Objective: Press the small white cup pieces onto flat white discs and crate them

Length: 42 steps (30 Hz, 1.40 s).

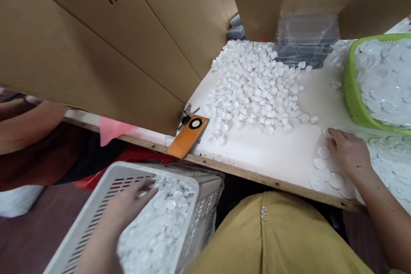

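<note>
Fingers of the left hand [126, 205], loosely spread and blurred, rest on white caps [160, 227] inside the white crate [96, 209] below the tabletop [272, 154] edge. Right hand [348, 152] lies flat on clear discs [324, 171], fingers together, pinching nothing. Beyond the discs: a heap of small white parts [257, 85], an orange phone [188, 135] and a green basket [351, 94].

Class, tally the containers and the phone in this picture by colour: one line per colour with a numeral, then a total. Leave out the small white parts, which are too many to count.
White slatted plastic crate, left hand inside it: 1
Green plastic basket of white discs: 1
Orange phone near the table edge: 1
Total: 3
</note>
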{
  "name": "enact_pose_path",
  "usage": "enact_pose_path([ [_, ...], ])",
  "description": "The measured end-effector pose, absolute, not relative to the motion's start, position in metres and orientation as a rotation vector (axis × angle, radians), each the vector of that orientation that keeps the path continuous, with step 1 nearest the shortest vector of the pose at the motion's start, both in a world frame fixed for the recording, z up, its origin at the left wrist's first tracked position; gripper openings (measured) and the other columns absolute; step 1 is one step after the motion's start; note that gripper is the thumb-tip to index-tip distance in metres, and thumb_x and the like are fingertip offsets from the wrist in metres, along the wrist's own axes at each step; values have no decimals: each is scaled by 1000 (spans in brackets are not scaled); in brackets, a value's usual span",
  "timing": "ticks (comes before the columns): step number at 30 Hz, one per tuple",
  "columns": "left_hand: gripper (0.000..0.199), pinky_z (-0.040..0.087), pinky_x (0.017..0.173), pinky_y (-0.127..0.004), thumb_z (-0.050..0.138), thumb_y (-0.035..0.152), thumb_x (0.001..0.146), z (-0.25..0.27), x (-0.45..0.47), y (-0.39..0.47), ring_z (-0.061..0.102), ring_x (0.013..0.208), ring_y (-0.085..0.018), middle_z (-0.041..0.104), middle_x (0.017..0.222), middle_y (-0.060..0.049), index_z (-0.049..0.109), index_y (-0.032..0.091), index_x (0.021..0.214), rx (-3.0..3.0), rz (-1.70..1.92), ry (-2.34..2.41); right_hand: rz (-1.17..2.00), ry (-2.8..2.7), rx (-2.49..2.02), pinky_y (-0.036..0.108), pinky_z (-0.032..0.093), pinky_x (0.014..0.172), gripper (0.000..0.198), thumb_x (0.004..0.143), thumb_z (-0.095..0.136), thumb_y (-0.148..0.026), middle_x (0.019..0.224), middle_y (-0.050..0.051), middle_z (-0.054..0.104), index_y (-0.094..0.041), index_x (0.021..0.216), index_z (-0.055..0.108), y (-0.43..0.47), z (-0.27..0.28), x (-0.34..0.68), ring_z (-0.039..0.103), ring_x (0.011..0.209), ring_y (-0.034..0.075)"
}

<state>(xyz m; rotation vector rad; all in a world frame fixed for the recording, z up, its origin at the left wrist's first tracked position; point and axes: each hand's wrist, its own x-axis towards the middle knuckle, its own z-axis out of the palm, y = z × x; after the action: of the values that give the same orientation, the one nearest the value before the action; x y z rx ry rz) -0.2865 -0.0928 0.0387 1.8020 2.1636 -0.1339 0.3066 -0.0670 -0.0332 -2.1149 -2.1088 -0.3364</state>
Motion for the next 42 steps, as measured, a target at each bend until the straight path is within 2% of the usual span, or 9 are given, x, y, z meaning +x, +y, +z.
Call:
enact_pose_path([
  [2, 35, 51, 76, -35, 47, 48, 81, 42, -222, -71, 67, 83, -24, 72, 94, -6, 66, 22, 94, 1871, 62, 2135, -325, -2118, -2055, 36, 39, 68, 27, 91, 47, -32, 100, 12, 69, -18, 106, 66, -66, -33, 301, 60, 81, 26],
  [4, 30, 49, 86, -31, 43, 41, 87, 43, -148, -46, 64, 93, -20, 70, 99, -5, 65, 21, 92, 2017, 290, 1947, -331, -2118, -1996, 37, 40, 70, 30, 91, 49, -38, 99, 11, 70, -18, 104, 66, -66, -34, 295, 60, 82, 26],
  [7, 25, 49, 83, -27, 45, 34, 91, 35, -47, -14, 63, 91, -17, 67, 95, -6, 65, 19, 94, 2186, 381, 1648, -339, -2101, -1905, 37, 41, 72, 31, 92, 50, -40, 101, 10, 70, -17, 106, 66, -68, -39, 289, 60, 83, 26],
  [12, 26, 51, 78, -33, 54, 33, 88, 13, 34, 15, 63, 95, -25, 63, 99, -13, 62, 13, 102, 2398, 123, 1635, -219, -2046, -1784, 37, 44, 78, 26, 91, 52, -33, 104, 10, 70, -17, 105, 67, -70, -47, 288, 60, 89, 26],
  [20, 22, 52, 79, -33, 53, 21, 82, 6, 28, 13, 64, 91, -24, 61, 99, -12, 63, 14, 99, 2393, -63, 1559, 25, -1938, -1699, 43, 48, 82, 25, 87, 56, -38, 95, 11, 70, -18, 98, 67, -65, -51, 294, 61, 89, 28],
  [27, 32, 49, 91, -30, 51, 12, 79, -10, 15, -11, 59, 102, -17, 64, 108, -4, 57, 22, 109, 2203, 437, 1244, 233, -1746, -1790, 44, 50, 79, 27, 89, 49, -40, 91, 11, 71, -21, 89, 68, -65, -38, 295, 64, 87, 29],
  [32, 28, 50, 86, -31, 57, 18, 80, -19, 9, -14, 58, 94, -17, 65, 93, -3, 58, 21, 108, 2087, 451, 1295, 233, -1543, -1855, 43, 49, 79, 24, 87, 53, -42, 92, 12, 67, -24, 85, 69, -71, -22, 293, 62, 90, 30],
  [37, 24, 51, 80, -29, 68, 19, 73, -25, 6, -15, 58, 83, -13, 55, 113, -8, 64, 18, 96, 2004, 519, 1299, 794, -1293, -1778, 33, 50, 58, 28, 75, 66, -49, 70, 2, 64, -23, 86, 66, -72, -13, 264, 60, 62, 19],
  [42, 22, 47, 86, -32, 74, 30, 72, -27, 8, -11, 57, 95, -20, 60, 95, -5, 70, 20, 91, 2169, 410, 1225, 1422, -1181, -1608, 25, 45, 41, 35, 64, 74, -50, 54, -1, 59, -20, 72, 59, -55, 1, 208, 57, 48, 14],
])
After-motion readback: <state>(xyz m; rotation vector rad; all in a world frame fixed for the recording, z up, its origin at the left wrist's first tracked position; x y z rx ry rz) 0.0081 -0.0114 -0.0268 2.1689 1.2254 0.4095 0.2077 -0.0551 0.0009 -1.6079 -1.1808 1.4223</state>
